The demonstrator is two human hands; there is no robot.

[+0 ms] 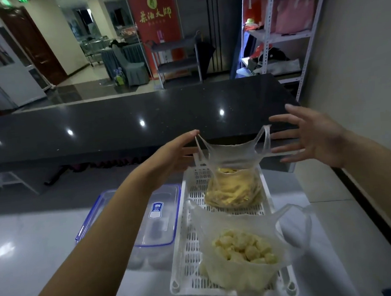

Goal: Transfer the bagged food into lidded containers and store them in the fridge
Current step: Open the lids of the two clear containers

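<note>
A white slotted basket [188, 251] sits on the pale counter and holds two clear plastic bags. The far bag [233, 191] contains yellow strips of food; the near bag [242, 259] holds pale round pieces. My left hand [167, 158] pinches the far bag's left handle loop at its fingertips and holds it up. My right hand [313, 138] is spread open beside the bag's right handle loop, fingers apart, with the loop at its fingertips. A clear lidded container [157, 216] with blue clips lies left of the basket, partly under my left forearm.
A dark raised stone countertop [119, 120] runs across just behind the basket. A white wall is close on the right, with a metal shelf rack [274, 35] beyond the counter. The pale counter surface [35, 237] extends to the left.
</note>
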